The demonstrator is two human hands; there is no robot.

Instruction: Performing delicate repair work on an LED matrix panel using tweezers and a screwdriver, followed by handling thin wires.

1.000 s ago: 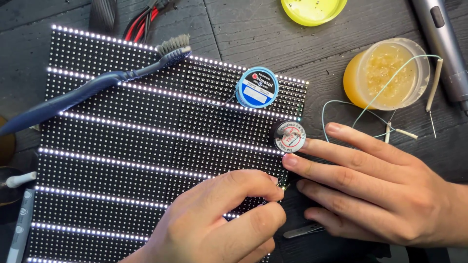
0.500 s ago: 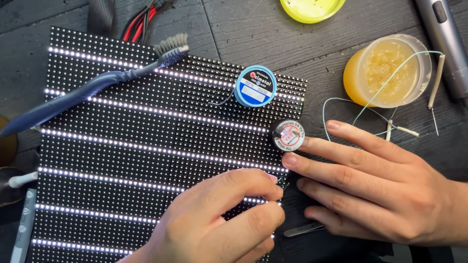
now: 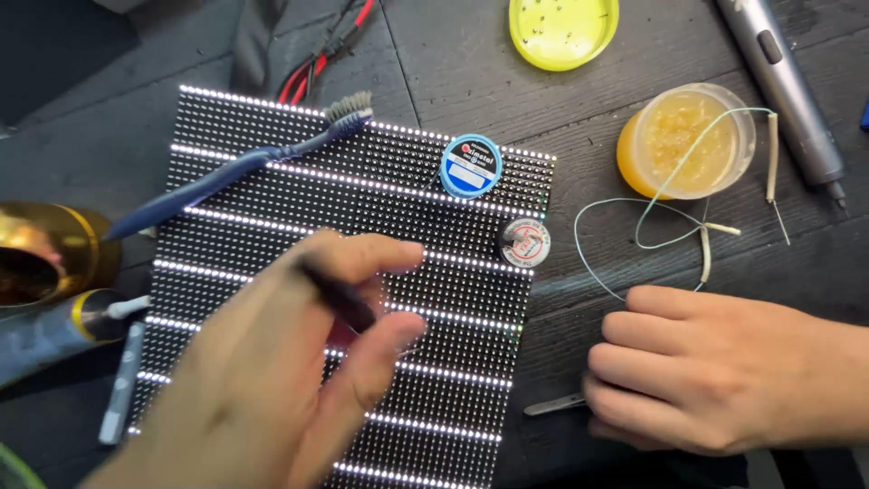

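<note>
Both hands are at the lit LED panel [image 3: 362,299] flat on the dark tabletop [image 3: 634,299]. Blurred, the left hand [image 3: 272,380] pinches a thin dark tool [image 3: 337,294] above the panel's middle; the right hand [image 3: 724,371] rests loosely curled over metal tweezers [image 3: 554,405] beside its right edge. Work looks mid-way: rows glow unevenly. Half a second earlier, both hands met at the panel's lower right edge.

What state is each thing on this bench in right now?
Light panel: lit in bright rows.
Amber jar: open.
Yellow lid: off, lying apart.
Toothbrush: resting across the panel.
Left hand: holding a dark tool.
Right hand: curled on the table.
</note>
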